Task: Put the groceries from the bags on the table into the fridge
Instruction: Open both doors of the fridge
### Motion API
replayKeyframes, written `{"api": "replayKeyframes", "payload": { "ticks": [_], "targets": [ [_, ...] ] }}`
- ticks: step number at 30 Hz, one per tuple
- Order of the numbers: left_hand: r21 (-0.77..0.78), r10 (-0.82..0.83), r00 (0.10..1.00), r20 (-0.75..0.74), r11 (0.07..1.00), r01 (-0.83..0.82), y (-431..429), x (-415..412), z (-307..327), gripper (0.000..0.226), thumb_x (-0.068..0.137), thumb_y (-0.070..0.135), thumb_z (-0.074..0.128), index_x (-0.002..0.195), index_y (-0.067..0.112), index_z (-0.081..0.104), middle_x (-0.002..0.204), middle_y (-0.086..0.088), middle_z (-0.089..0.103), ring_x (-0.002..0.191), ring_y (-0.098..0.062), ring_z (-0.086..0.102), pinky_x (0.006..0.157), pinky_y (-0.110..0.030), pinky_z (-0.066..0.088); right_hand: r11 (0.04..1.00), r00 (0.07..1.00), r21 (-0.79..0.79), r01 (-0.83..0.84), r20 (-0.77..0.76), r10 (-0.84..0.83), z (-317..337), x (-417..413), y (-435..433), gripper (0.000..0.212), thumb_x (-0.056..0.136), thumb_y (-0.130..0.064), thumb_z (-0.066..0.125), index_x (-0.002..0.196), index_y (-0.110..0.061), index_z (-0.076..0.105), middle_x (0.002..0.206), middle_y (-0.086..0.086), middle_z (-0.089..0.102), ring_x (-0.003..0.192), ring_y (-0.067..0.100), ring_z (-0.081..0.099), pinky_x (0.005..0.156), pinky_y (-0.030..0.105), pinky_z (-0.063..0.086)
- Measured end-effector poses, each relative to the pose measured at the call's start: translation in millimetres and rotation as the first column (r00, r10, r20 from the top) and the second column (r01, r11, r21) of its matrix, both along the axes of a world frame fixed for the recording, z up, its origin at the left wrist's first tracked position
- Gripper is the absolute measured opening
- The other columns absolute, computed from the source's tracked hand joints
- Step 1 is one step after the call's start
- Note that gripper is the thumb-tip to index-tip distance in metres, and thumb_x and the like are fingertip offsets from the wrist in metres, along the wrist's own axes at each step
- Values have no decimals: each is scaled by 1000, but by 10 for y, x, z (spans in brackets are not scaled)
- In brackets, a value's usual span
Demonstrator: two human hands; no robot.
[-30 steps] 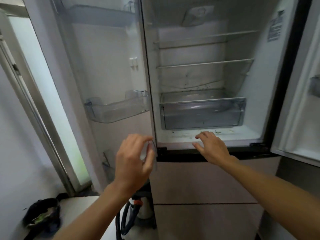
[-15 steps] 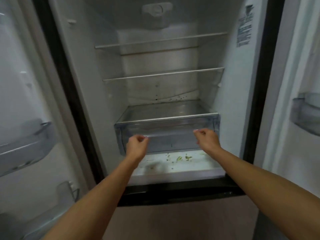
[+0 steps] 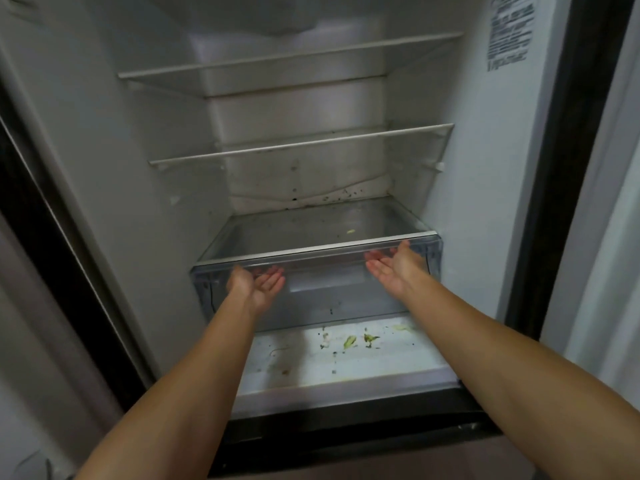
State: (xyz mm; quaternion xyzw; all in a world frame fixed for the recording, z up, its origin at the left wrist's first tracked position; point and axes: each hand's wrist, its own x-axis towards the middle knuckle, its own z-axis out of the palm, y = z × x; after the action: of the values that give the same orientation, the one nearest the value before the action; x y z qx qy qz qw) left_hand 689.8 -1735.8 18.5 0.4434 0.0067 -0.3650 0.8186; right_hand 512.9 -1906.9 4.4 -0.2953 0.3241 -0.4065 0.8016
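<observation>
Hands have turned since half a second ago: then both sat knuckles-up with fingers curled at the drawer front, now both are palm-up, and the camera has come closer and lower. Head view: left hand (image 3: 258, 285) and right hand (image 3: 391, 270) are spread, fingers fairly straight, with the tips up against the underside of the front lip of the clear drawer (image 3: 322, 299), left hand near its left end, right hand near its right end. Can't tell if the tips hook behind the lip. Neither hand holds anything. Drawer sits low in the open fridge (image 3: 485, 202), looks empty, and is in about the same place as before. Two bare shelves (image 3: 301, 148) above it. Green scraps (image 3: 350, 341) lie on the fridge floor just in front of the drawer. Groceries and bags are not in view, so nothing is loaded yet. Step, as I read it: prep, opening the drawer to make room. Next move likely calls for an even pull with both hands so the drawer slides out straight without jamming, then going back to the table for the bags.
</observation>
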Motion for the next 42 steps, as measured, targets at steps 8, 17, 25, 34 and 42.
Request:
{"api": "replayKeyframes", "payload": {
  "ticks": [8,17,25,34,42],
  "targets": [
    [-40,24,1000,9,999,-24,16,-44,-26,58,104,42,14,142,1,30,89,-19,56,120,-36,54,96,-42,44,997,997,-45,59,-46,-61,-22,-66,128,35,104,-41,27,108,-10,43,106,22,63,78,27,68,60,34,53],
    [-63,58,998,28,996,-56,435,-453,55,61,104,43,12,146,0,22,82,-20,53,120,-39,54,93,-42,45,993,996,-68,92,-5,-93,55,-466,619,34,104,-41,28,108,-12,45,103,21,61,76,27,66,60,35,53],
    [-54,72,996,53,996,-69,1004,-1052,108,60,104,43,11,144,1,25,129,-27,52,121,-38,52,93,-42,45,994,997,-76,81,0,-81,75,-971,1107,33,104,-40,28,117,-12,41,86,18,62,80,28,66,71,38,53],
    [-49,51,998,37,998,-49,1463,-1465,79,61,104,43,12,143,-2,25,133,-28,50,121,-39,52,97,-43,45,996,998,-66,55,-24,-56,20,-1372,1510,33,103,-42,28,122,-17,39,85,18,67,87,28,69,75,38,56],
    [-58,20,1000,-6,998,-20,1549,-1376,-104,48,105,39,16,101,0,43,132,-28,50,122,-41,51,92,-43,45,999,1000,-32,30,-7,-30,-120,-1438,1596,39,103,-41,31,117,-8,45,105,23,65,88,31,69,69,39,55]
  ]
}}
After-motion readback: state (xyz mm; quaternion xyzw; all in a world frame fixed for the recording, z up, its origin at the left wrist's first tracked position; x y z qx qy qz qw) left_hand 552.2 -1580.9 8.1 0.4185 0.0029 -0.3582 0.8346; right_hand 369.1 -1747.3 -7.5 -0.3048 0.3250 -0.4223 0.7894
